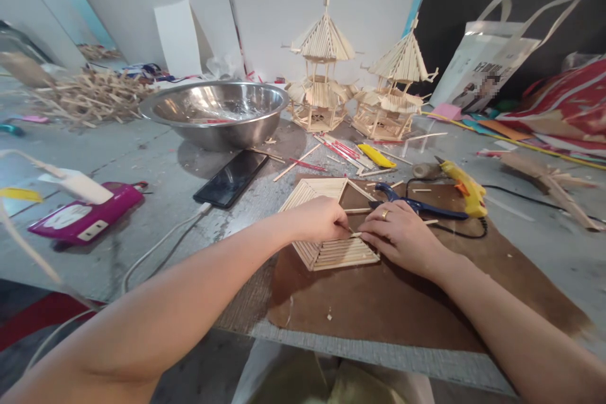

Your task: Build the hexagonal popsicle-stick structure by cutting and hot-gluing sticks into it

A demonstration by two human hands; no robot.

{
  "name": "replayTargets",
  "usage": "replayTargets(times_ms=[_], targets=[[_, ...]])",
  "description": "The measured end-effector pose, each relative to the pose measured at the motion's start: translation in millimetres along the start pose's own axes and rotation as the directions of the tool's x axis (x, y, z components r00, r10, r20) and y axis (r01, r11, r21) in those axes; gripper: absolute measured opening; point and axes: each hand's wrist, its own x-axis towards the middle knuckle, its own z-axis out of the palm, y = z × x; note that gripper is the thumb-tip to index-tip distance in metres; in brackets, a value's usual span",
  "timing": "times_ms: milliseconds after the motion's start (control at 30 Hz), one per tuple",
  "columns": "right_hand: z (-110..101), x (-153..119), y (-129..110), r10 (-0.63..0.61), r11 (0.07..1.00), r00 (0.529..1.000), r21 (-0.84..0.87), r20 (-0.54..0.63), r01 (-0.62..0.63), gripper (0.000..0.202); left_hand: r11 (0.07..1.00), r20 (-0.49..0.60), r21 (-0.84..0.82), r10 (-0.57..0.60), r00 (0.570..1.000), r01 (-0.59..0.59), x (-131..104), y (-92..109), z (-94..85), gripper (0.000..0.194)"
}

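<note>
The left hand has thumb and forefinger together, apparently clamped on a short, pale wooden stick. The right hand has its fingertips at the stick's right end; whether they grip it or only press cannot be told. Caution: uneven pressure between the two hands could twist the stick or snap it, as it looks thin.

Under the hands, a hexagonal panel of pale wooden sticks lies on a brown, flat mat. Parallel sticks fill its left and near sections; brown shows through on the right far side. Caution: downward force there could rack the frame or part a joint, since only narrow bars appear to span it.

Just beyond the right hand lies a dark-blue-handled metal hand tool. A backward movement of the knuckles could push it into the panel.

Farther right rests a yellow glue gun; its heat cannot be judged. Its black, looped cord lies near the right hand. Snagging the cord could drag the gun across the mat.

At left, a white cable from a black, rectangular smartphone passes close to the left forearm; catching it could shift the phone.
</note>
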Motion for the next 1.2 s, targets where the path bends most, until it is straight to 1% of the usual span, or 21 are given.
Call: replayTargets(times_ms=[200, 467, 667, 967, 1200], targets=[[1.0, 1.9, -4.4, -0.001, 1.0, 0.999, -0.012, 0.049, 0.002, 0.026, 1.0, 0.018, 0.008, 0.021, 1.0, -0.021, 0.7, -0.8, 0.5, 0.02], [1.3, 2.6, -5.2, -0.033, 0.999, 0.999, -0.036, 0.034, 0.034, 0.026, 1.0, 0.002, -0.001, 0.019, 1.0, -0.019, 0.5, -1.5, 0.8, 0.018], [0.9, 3.1, -6.8, -0.035, 0.998, 0.998, -0.05, 0.049, 0.037, 0.028, 1.0, -0.014, -0.016, 0.024, 1.0, -0.025, 0.4, -1.8, 1.2, 0.016], [1.0, 3.2, -6.7, -0.037, 0.997, 0.998, -0.063, 0.042, 0.039, 0.028, 0.999, -0.008, -0.041, 0.012, 1.0, -0.013, 0.3, -1.5, 1.0, 0.016], [1.3, 2.0, -6.6, -0.045, 0.996, 0.998, -0.071, 0.032, 0.048, 0.028, 1.0, -0.019, -0.019, 0.013, 1.0, -0.013, -1.6, 0.2, 0.4, 0.017]])
